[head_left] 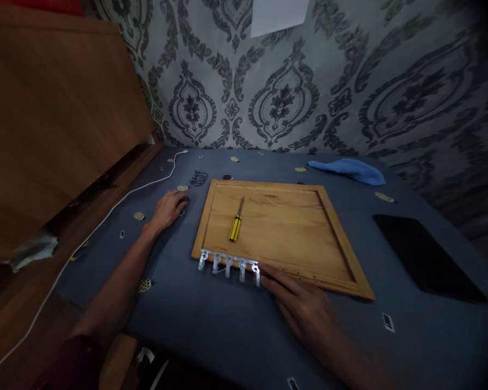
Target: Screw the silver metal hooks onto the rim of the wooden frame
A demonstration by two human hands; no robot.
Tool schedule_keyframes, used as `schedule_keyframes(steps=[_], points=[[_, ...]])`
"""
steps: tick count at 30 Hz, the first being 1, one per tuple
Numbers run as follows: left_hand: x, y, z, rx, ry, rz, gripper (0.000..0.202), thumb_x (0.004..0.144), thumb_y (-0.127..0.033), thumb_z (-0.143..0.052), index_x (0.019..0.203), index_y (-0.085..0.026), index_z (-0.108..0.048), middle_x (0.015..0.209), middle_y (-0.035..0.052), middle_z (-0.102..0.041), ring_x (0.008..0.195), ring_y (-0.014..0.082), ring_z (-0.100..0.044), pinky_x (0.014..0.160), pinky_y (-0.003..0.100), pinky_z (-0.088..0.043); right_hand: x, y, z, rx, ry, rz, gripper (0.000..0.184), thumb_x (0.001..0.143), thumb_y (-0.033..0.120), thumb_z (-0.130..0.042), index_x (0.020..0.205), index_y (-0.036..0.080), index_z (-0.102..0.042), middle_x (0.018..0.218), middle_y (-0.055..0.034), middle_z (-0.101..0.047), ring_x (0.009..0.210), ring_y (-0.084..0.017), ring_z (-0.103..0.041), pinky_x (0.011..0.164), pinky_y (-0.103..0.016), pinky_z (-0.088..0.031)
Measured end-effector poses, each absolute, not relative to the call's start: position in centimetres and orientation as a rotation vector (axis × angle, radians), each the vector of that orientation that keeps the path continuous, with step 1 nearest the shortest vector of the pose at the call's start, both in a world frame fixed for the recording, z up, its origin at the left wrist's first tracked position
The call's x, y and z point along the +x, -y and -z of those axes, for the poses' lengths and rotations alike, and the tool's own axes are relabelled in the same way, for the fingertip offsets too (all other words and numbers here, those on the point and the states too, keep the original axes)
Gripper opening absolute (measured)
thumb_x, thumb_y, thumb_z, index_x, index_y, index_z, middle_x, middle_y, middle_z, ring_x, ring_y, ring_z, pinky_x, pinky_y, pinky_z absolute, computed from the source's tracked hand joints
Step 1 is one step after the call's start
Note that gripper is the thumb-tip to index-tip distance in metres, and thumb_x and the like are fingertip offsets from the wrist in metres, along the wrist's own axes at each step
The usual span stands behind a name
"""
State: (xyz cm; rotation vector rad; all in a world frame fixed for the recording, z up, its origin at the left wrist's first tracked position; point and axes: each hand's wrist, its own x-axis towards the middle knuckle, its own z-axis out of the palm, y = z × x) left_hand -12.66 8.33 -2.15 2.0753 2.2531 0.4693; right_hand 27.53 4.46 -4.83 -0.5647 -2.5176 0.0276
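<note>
Right hand (307,304) touching 5-hook rail (229,257); grip pinching: cannot tell; long axis along near board (287,225) edge, hooks toward camera.

A person's right hand (307,304) touches one end of a five-hook metal rail (229,260) on the near edge of a framed wooden panel (284,222) bearing a yellow-handled screwdriver (235,226), as the left hand (168,209) rests on the surface (228,325).

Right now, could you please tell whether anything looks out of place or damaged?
Perhaps the crumpled pale sheet poking from under the wooden cabinet, untidy against its smooth front; the hook rail shows no visible damage.
</note>
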Motion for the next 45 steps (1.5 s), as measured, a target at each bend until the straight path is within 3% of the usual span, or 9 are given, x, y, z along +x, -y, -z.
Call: schedule_keyframes(steps=[5,20,27,37,45], points=[[-11.8,-8.4,2.1,2.119,-2.307,-0.414,0.027,0.1,-0.027,-0.048,0.113,-0.02,-0.071,0.118,0.012,-0.068,0.118,0.0278,-0.061,0.103,0.044,-0.049,27.6,-4.1,4.4,-0.635,2.543,-0.113,0.043,0.089,-0.001,-0.052,0.118,0.021,-0.075,0.127,-0.0099,-0.075,0.105,-0.023,-0.077,0.082,-0.033,-0.066],[-11.1,-9.3,1.1,2.13,-2.437,-0.241,0.032,0.096,-0.031,-0.041,0.099,-0.02,-0.071,0.113,0.017,-0.07,0.111,0.037,-0.062,0.087,0.047,-0.05,27.5,-3.8,3.7,-0.706,2.641,-0.194,0.044,0.091,0.001,-0.05,0.125,0.02,-0.07,0.138,-0.0076,-0.069,0.111,-0.021,-0.074,0.084,-0.034,-0.065],[-11.6,-9.7,1.0,2.161,-2.429,-0.186,0.027,0.095,-0.029,-0.045,0.101,-0.021,-0.07,0.113,0.0135,-0.07,0.112,0.0327,-0.061,0.089,0.042,-0.05,27.5,-3.9,3.8,-0.69,2.631,-0.203,0.044,0.091,0.0,-0.05,0.126,0.017,-0.07,0.137,-0.0106,-0.07,0.105,-0.023,-0.075,0.079,-0.036,-0.065],[-11.3,-9.9,1.0,2.119,-2.457,-0.133,0.03,0.097,-0.027,-0.042,0.102,-0.016,-0.069,0.116,0.0189,-0.069,0.115,0.0353,-0.062,0.093,0.043,-0.049,27.5,-4.0,4.0,-0.683,2.61,-0.256,0.047,0.089,-0.001,-0.052,0.126,0.019,-0.07,0.137,-0.01,-0.07,0.108,-0.024,-0.075,0.084,-0.037,-0.065],[-11.9,-10.1,1.2,2.073,-2.461,-0.212,0.029,0.098,-0.027,-0.041,0.101,-0.016,-0.067,0.113,0.0175,-0.068,0.112,0.0321,-0.062,0.094,0.041,-0.047,27.5,-4.0,4.1,-0.673,2.614,-0.239,0.044,0.091,0.002,-0.049,0.126,0.02,-0.07,0.139,-0.0078,-0.068,0.11,-0.022,-0.074,0.084,-0.035,-0.064]])
